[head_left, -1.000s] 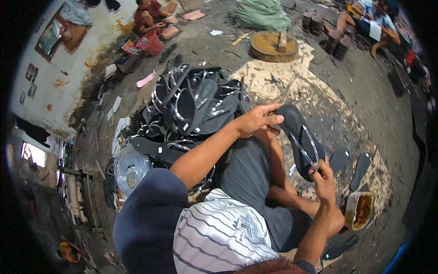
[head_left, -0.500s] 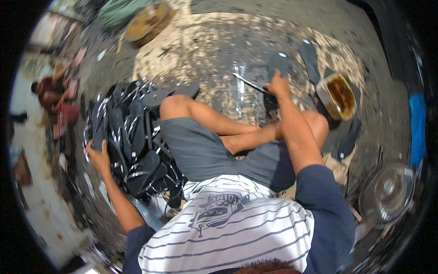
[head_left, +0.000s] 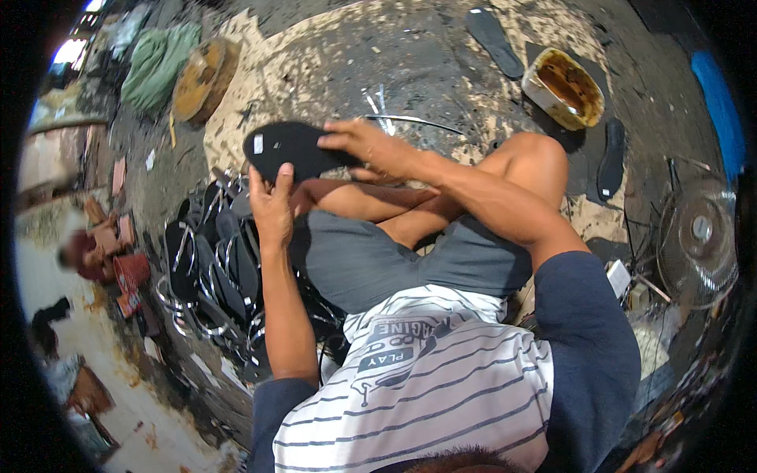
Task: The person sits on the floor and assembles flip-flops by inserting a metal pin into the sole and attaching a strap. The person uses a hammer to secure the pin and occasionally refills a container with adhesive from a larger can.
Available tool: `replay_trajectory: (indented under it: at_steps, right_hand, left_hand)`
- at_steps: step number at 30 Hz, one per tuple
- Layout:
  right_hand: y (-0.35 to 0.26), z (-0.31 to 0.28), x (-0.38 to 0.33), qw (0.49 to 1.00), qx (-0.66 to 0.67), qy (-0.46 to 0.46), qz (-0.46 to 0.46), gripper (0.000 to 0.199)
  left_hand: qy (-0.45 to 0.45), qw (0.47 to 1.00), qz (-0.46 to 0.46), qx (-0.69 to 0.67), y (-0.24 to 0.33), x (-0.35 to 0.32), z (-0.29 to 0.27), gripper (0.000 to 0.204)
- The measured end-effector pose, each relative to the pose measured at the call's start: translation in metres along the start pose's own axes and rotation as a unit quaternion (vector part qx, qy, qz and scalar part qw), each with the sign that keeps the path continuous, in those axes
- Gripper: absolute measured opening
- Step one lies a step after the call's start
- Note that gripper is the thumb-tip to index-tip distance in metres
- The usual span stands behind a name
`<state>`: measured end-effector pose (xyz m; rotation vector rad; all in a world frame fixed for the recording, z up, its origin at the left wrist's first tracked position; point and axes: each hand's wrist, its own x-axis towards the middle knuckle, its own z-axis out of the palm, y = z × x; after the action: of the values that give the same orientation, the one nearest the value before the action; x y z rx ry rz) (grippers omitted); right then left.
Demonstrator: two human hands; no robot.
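Your left hand (head_left: 272,203) pinches a black sole (head_left: 293,151) before your crossed legs (head_left: 402,225); your right hand's (head_left: 378,151) half-bent fingers cover its other end, grip unclear. The sole bears a white label (head_left: 259,143); lettering marks your striped shirt (head_left: 441,386).

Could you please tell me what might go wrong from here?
The open tub stands close to the right knee, so a shift of that leg could tip it and spill its brown contents.

The loose pile of sandals lies beside the left leg; a bump might scatter it.

The left hand holds the sole near one end, so without the right hand it may droop or slip.
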<state>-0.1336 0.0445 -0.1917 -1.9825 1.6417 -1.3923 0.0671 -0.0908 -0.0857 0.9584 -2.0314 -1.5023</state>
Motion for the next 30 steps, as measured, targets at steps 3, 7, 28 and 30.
replay_trajectory:
  at_steps: [3,7,28,30]
  right_hand:
    - [0.022,0.022,-0.024,0.983,0.034,0.086,0.157,0.072]
    - [0.085,0.039,-0.043,0.907,-0.192,0.068,0.367,0.066]
    - [-0.126,-0.058,0.021,0.878,0.321,0.193,0.3,0.031]
    - [-0.14,-0.047,0.009,0.869,0.346,0.197,0.293,0.028]
  left_hand:
    - [0.046,0.998,-0.026,0.031,-0.015,0.005,-0.028,0.052]
    - [0.04,0.993,-0.078,-0.084,-0.008,-0.02,-0.064,0.047]
    - [-0.09,0.974,-0.032,-0.203,0.082,0.016,0.044,0.044]
    - [-0.102,0.959,-0.021,-0.262,0.085,0.009,0.047,0.042]
